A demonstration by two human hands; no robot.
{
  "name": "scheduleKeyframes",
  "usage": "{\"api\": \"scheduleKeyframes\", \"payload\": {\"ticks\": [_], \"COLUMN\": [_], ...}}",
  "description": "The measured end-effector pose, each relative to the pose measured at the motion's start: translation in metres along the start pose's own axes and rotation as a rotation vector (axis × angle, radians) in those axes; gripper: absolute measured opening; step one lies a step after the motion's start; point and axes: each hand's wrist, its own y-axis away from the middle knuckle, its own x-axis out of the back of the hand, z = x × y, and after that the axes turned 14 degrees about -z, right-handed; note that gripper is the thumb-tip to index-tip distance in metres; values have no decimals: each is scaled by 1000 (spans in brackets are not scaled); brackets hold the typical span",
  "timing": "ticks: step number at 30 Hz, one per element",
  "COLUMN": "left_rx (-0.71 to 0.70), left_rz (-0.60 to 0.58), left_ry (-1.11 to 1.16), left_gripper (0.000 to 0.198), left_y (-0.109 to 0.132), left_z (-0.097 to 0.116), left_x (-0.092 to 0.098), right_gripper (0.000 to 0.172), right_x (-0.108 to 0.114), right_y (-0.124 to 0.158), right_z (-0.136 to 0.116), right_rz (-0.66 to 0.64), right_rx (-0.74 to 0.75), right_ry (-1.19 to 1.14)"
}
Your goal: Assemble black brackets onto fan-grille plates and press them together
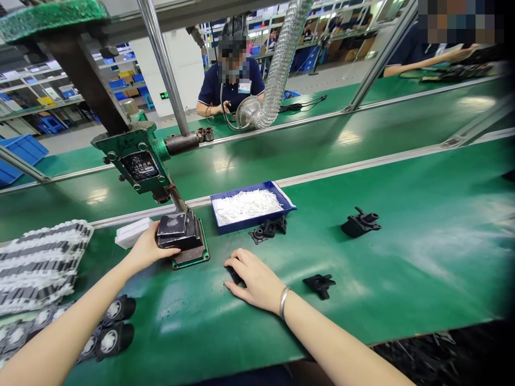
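My left hand (151, 247) is wrapped against the side of a black block (181, 230) on the base of a green hand press (140, 161), its thumb along the block's front edge. On the green table to the right, my right hand (251, 276) has its fingers curled over a small black part (234, 274), mostly hidden beneath them. Just beyond that hand lie black plastic parts (269, 229), in front of a blue tray (253, 206) of small white pieces. Two more black parts rest farther right, one lower (321, 285) and one higher (361, 222).
A white box (132, 233) stands left of the press. Stacked black-and-white strips (44, 262) and round black parts (109, 340) lie at the left. Across the bench sits a person (231, 80) beside a silver duct (281, 64); another person's arm (430, 61) shows upper right.
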Motion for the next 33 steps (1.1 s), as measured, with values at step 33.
{"api": "scheduleKeyframes", "payload": {"ticks": [33], "left_rx": [-10], "left_rz": [50], "left_ry": [49], "left_gripper": [77], "left_y": [0], "left_z": [10], "left_x": [-2], "right_gripper": [20], "right_x": [1], "right_y": [-1], "right_z": [4], "right_rz": [-26], "right_rx": [-42], "right_ry": [-100]}}
